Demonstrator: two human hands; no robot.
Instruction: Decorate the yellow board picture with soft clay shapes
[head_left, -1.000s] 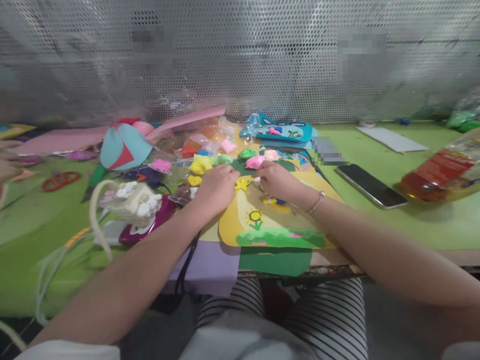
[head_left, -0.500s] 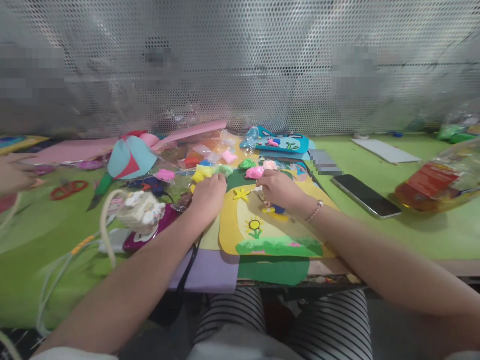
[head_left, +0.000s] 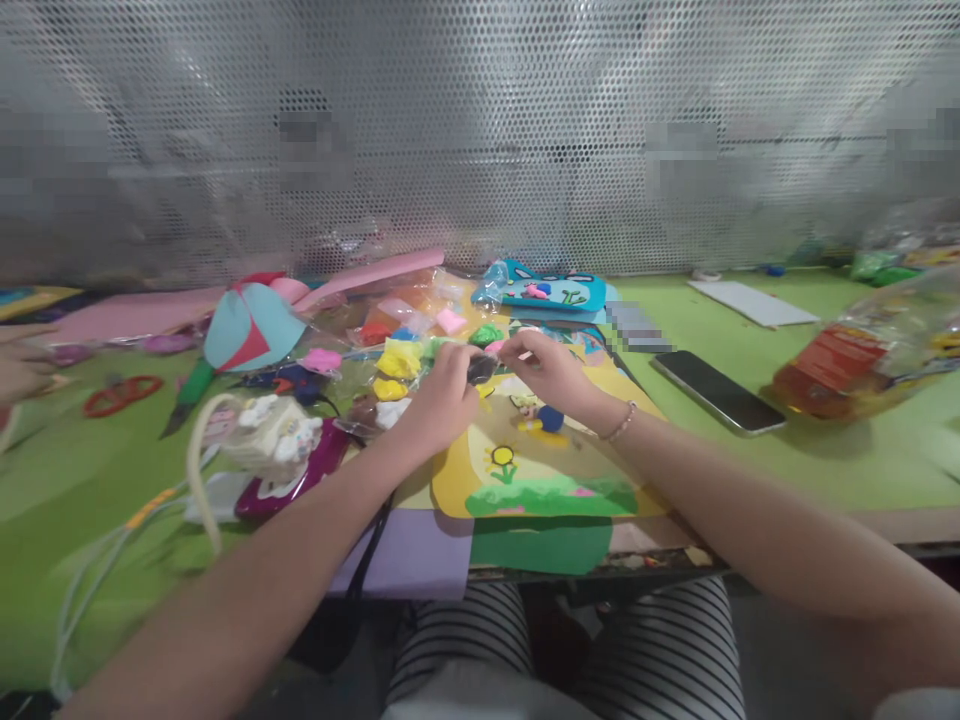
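Head view: left hand pinches a dark lump by the yellow card's far-left part; right hand alongside, grip unclear.

"What sort of place is this?"

"A craft workspace: scissors, pink paper, yellow clay and a decorated yellow sheet share the green table."

"Home or classroom?"

"I can't tell. A perforated metal panel stands behind."
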